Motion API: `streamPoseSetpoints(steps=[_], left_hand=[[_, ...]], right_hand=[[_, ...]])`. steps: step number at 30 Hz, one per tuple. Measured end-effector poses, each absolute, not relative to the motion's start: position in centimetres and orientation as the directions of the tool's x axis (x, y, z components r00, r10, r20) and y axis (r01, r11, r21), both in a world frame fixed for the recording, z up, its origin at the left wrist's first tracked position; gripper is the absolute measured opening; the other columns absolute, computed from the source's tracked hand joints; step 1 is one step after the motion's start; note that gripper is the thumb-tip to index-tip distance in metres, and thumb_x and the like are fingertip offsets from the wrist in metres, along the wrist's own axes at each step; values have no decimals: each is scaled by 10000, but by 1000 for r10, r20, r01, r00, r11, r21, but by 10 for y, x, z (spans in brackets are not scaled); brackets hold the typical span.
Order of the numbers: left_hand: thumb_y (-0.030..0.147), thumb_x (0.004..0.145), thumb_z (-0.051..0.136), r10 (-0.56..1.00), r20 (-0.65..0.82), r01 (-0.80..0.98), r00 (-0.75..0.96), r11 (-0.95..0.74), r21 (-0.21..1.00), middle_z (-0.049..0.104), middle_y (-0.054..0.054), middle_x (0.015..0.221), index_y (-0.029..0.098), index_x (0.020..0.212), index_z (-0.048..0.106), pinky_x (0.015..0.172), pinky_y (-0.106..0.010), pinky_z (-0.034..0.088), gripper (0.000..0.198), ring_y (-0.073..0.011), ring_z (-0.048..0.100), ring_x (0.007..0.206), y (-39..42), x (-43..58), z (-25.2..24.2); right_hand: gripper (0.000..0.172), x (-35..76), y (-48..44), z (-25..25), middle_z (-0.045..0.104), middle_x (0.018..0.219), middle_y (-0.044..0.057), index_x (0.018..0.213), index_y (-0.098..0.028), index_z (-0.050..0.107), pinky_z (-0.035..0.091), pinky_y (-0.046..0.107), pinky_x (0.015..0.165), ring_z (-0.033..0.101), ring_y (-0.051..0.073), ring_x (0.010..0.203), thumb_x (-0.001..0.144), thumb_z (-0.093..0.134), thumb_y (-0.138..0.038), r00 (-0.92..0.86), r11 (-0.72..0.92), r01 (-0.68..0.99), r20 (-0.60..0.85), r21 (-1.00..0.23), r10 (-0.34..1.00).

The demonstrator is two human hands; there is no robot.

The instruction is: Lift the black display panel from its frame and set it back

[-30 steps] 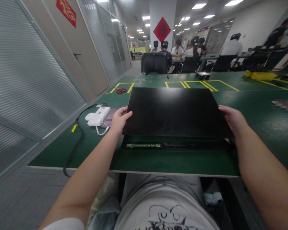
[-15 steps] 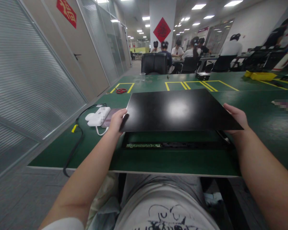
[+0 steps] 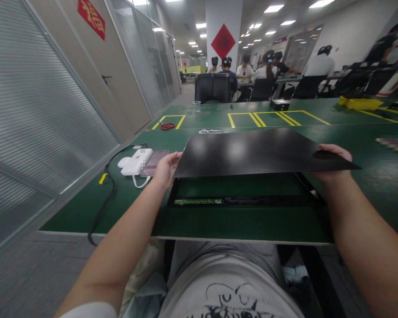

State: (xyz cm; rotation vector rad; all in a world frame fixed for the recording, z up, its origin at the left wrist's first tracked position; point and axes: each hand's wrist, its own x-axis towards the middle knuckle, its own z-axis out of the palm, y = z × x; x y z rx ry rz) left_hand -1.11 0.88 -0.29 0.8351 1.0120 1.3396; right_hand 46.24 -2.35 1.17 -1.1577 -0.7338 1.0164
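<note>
A thin, flat black panel (image 3: 252,154) with a glossy face is held up above the table, tilted, its right side reaching out past my right hand. My left hand (image 3: 166,170) is at its left edge, fingers against the rim and partly hidden by it. At the opposite edge my right hand (image 3: 334,165) grips the panel, with fingers hidden behind and beneath it. Below the panel a black rectangular frame (image 3: 268,201) lies on the table, with a narrow green circuit board (image 3: 199,201) along its near side. The panel covers the frame's far part.
Left of the frame are a white device (image 3: 137,161), a purplish flat item (image 3: 155,162) and a black cable (image 3: 111,194). Red-handled scissors (image 3: 167,126), a caliper-like metal tool (image 3: 209,131), a clear cup (image 3: 197,105) and a yellow tray (image 3: 360,104) lie farther back. Several people sit beyond the green table (image 3: 239,225).
The panel has shifted right and its tilt has changed, uncovering the metal tool behind it. My right hand has moved right; my left thumb no longer lies over the panel's face.
</note>
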Motion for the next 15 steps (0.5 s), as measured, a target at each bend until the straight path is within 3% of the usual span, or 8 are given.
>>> streamPoseSetpoints(steps=[6, 10, 15], left_hand=[[285, 799, 665, 992, -94, -341, -84, 60, 938, 836, -148, 1082, 139, 873, 808, 979, -364, 584, 217, -269, 744, 1111, 6, -12, 1], [270, 822, 642, 988, -121, -323, -94, 85, 943, 819, -151, 1206, 146, 903, 818, 949, -337, 575, 230, -241, 743, 1097, 3, -14, 5], [270, 797, 676, 987, -127, -304, -97, 92, 948, 816, -155, 1221, 157, 893, 818, 923, -342, 578, 205, -257, 741, 1121, 2, -14, 6]], right_hand=[[169, 468, -22, 11, 755, 950, 126, 791, -213, 688, 595, 532, 915, 717, 340, 1040, 656, 599, -260, 485, 238, -381, 26, -893, 874], [157, 467, -17, 9, 703, 950, 100, 746, -220, 612, 613, 461, 888, 697, 284, 1003, 596, 567, -214, 577, 362, -404, 73, -840, 814], [169, 474, -4, 3, 592, 867, 56, 696, -240, 483, 620, 349, 809, 663, 206, 896, 552, 540, -173, 737, 518, -396, 74, -758, 671]])
